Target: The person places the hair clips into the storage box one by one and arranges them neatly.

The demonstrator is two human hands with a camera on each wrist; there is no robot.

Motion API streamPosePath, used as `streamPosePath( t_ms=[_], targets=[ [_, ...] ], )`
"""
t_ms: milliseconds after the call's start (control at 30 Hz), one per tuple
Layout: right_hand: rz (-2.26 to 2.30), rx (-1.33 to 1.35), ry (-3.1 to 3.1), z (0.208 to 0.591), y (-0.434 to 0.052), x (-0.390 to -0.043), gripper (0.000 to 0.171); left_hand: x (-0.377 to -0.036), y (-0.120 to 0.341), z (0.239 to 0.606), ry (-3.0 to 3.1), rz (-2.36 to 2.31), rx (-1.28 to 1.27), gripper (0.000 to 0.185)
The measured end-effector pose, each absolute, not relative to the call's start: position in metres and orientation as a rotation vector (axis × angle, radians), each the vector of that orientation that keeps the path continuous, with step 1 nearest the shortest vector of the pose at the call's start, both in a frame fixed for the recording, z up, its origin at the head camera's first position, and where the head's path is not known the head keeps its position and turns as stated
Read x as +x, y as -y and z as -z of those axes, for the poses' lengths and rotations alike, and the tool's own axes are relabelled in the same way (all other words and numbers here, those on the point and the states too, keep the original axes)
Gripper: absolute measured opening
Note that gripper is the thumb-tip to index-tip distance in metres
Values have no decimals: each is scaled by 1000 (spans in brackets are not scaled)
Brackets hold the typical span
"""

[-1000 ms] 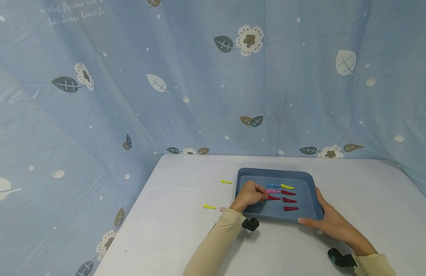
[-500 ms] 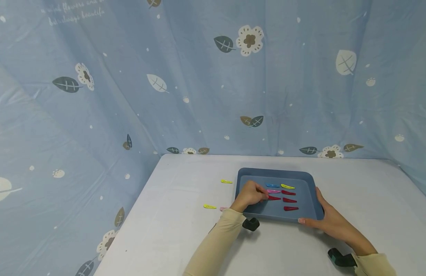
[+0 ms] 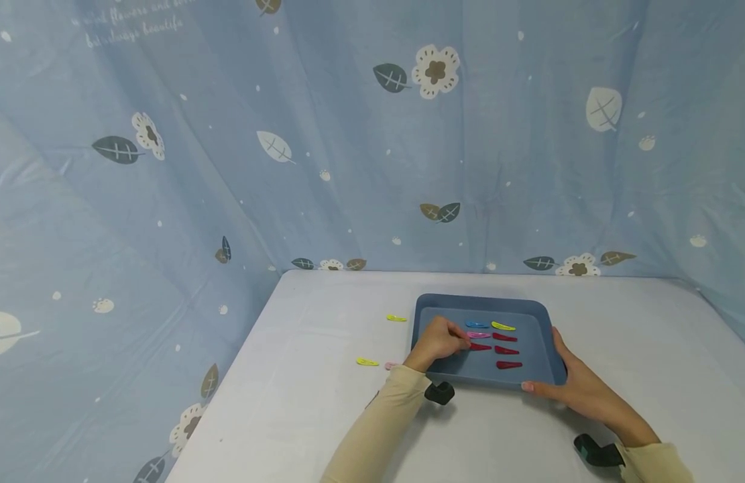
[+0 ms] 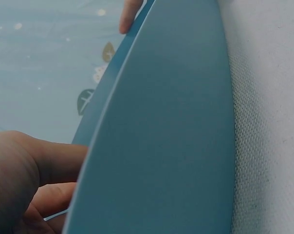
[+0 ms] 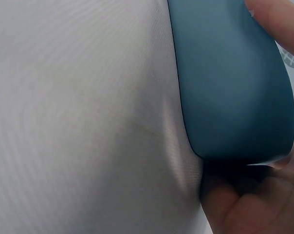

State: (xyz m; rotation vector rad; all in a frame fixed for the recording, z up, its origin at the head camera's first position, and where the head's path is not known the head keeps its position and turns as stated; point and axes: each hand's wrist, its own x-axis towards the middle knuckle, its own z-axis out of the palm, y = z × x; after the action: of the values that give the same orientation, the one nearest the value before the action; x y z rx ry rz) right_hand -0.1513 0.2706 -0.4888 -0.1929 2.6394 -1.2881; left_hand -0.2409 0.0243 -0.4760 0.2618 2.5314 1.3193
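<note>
Pinching red clip (image 3: 479,347) (long axis left-right): left hand (image 3: 437,340) | right hand (image 3: 574,384) grips tray (image 3: 544,315)

Blue tray (image 3: 544,315) sits on the white tabletop (image 3: 324,376). Left hand (image 3: 438,341) reaches over the tray's left wall, fingers curled at the end of a red hair clip (image 3: 479,347); can't tell if it's actually pinched. Right hand (image 3: 574,382) holds the tray's near right corner, fingers along the rim. In the tray: blue clip (image 3: 476,325), yellow clip (image 3: 503,327), pink clip (image 3: 479,335), more red ones (two neat columns). Two yellow clips (image 3: 396,318) lie on the tabletop left of the tray.
</note>
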Motion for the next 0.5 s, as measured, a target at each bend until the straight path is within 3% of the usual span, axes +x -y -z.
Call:
streamPosePath(
  t_ms=[300,500],
  targets=[
    [1242,-199,-2670,488,-270,-150,102,-243,-21,474,-2555,-1303,276,4],
    [1246,-214,-2680,490,-271,-151,102,-242,-10,459,-2563,-1342,446,5]
  ],
)
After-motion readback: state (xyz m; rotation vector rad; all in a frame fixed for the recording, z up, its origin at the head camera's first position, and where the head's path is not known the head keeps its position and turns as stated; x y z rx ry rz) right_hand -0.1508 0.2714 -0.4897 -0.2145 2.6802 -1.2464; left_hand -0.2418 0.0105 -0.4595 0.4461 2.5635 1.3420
